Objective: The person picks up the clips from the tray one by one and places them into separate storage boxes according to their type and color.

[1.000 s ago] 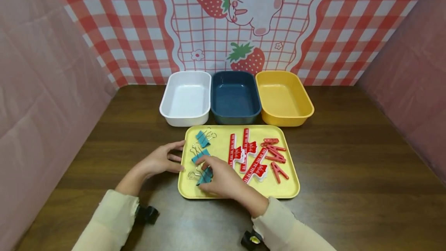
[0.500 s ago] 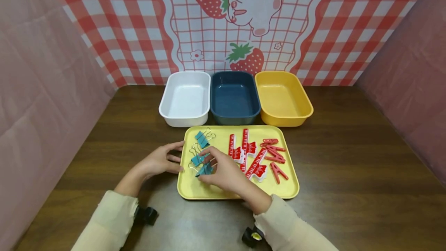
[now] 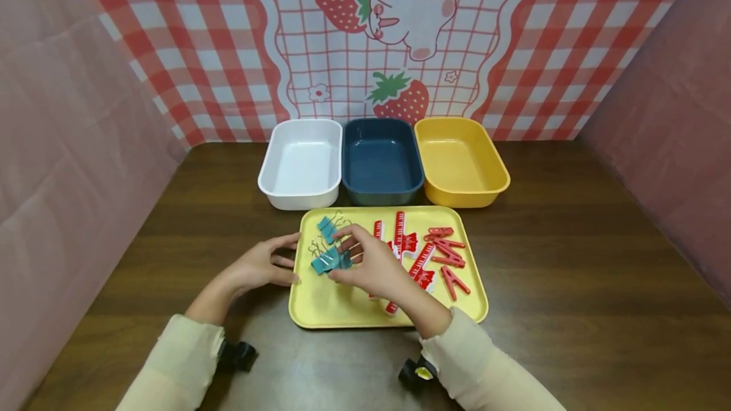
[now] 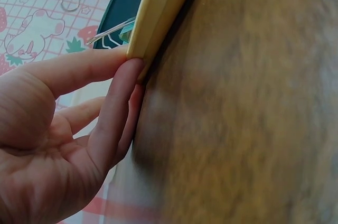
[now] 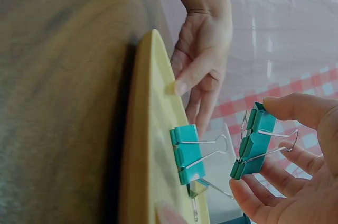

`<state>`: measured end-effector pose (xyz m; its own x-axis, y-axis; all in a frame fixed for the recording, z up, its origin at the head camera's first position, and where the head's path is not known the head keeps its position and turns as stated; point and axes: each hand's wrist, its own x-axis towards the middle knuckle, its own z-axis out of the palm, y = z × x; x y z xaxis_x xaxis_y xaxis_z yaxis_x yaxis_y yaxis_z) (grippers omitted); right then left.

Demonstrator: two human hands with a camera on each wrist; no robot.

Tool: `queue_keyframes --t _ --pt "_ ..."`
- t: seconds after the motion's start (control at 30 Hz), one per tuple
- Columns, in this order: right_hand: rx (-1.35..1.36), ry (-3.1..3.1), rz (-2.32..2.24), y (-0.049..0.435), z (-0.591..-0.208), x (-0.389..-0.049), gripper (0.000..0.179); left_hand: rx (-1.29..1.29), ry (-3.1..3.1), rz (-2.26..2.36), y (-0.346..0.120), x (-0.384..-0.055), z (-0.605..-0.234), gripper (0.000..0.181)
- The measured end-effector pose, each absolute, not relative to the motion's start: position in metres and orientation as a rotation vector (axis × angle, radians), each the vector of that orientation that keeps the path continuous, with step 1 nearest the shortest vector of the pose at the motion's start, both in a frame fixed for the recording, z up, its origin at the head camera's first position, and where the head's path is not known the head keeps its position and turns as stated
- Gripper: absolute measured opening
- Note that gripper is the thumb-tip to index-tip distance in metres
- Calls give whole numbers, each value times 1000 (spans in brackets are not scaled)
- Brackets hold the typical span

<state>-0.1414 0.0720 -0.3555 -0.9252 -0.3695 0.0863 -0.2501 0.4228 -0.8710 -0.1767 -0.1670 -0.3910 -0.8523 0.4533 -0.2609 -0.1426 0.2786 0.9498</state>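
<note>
My right hand [image 3: 374, 265] pinches a teal binder clip [image 5: 256, 145] between thumb and fingertips, over the left part of the yellow tray [image 3: 320, 311]. In the right wrist view, the clip is apart from another teal binder clip [image 5: 187, 152] that lies on the tray. At the tray's upper left lies one more binder clip [image 3: 327, 229], its wire handles partly behind my right fingers in the head view. My left hand [image 3: 259, 265] rests at the tray's left rim, thumb and fingertips touching the edge.
Several red-and-white clips with a piano-key print [image 3: 421, 265] lie mid-tray, with several red clothespins [image 3: 455, 283] at its right. A white bin [image 3: 302, 167], a dark blue bin [image 3: 382, 194] and a yellow bin [image 3: 465, 198] stand side by side behind the tray.
My right hand has lifted the nearest binder clip and moved it up and slightly right, past the middle binder clip. My left hand has stayed at the tray's rim.
</note>
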Motion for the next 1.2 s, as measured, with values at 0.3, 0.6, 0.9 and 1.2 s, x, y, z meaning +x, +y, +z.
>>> queue_keyframes --t 0.3,0.6,0.9,1.2 --pt "-547 2561 -1580 71 -348 -152 52 272 2053 1619 -169 -177 -391 84" --pt "-507 2612 -1625 70 -341 -166 54 274 2054 1618 -168 -178 -392 83" --pt "-528 2660 -1642 65 -335 -181 54 295 2057 1632 -169 -179 -395 83" --pt "-538 2705 -1671 55 -332 -191 52 271 2048 1628 -168 -178 -393 83"
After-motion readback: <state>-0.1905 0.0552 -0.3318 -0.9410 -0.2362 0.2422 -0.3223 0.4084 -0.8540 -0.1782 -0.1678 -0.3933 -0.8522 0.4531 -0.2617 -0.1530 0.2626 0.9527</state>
